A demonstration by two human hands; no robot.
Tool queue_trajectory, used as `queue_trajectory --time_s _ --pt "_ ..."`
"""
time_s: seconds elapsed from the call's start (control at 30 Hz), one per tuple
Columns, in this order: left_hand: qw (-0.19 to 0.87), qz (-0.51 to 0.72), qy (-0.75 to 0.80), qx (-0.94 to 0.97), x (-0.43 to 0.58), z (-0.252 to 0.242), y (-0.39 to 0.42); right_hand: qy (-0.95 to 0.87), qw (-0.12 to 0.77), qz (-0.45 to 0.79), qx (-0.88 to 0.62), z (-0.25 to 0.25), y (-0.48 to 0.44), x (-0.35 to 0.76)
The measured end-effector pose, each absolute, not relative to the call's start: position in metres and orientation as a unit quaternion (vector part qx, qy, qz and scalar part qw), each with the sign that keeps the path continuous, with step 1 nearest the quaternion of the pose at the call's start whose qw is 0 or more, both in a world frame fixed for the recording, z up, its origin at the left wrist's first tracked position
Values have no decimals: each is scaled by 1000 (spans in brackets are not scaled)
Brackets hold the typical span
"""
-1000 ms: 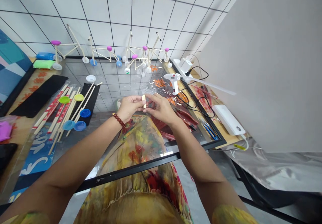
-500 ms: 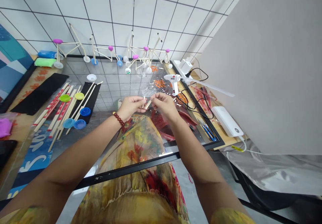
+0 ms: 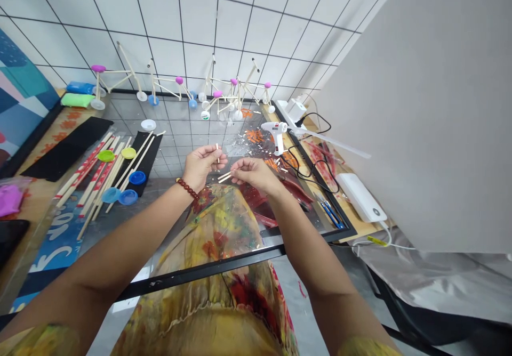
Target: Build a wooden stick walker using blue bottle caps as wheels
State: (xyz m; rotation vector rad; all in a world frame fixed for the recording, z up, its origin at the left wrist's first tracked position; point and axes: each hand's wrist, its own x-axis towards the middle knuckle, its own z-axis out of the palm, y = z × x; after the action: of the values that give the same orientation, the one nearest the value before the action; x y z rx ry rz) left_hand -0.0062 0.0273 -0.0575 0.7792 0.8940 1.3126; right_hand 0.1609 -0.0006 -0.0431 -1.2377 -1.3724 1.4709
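Apart, left hand pinching 1 stick, right hand 2

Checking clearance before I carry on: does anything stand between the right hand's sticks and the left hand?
Nothing visible does. The right hand grips two short sticks, and only a gap shows between them and the left hand, which pinches another short stick. The white glue gun is off to the right, outside that gap.

Forearms stretched forward, converging; left hand and right hand close together, fingers of both pinched
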Motion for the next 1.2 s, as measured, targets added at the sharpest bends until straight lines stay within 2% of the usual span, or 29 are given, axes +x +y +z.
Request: queue_trajectory --time_s 0.17,0.37,0.47,0.6,0.7,0.83,0.93,1.2 --pt "631 575 390 346 -6 -58 28 -632 354 490 -485 -54 -1 157" --pt "637 572 388 343 -6 -59 27 -766 319 271 -487 -61 -2 157" --pt "633 579 381 344 -5 -61 28 -795 310 201 -482 -59 -3 157" --pt "599 609 375 359 -5 -63 29 -749 315 237 -532 -55 -2 161" --pt "608 606 372 355 -6 -62 30 -674 364 295 -571 -52 -1 165" --pt "628 574 379 364 -8 -60 28 -668 434 246 -552 -51 1 167" --pt "643 546 372 387 -7 -59 26 -680 454 215 -534 -52 2 167" --pt "648 517 391 401 -6 -58 24 -727 420 129 -527 -46 2 171"
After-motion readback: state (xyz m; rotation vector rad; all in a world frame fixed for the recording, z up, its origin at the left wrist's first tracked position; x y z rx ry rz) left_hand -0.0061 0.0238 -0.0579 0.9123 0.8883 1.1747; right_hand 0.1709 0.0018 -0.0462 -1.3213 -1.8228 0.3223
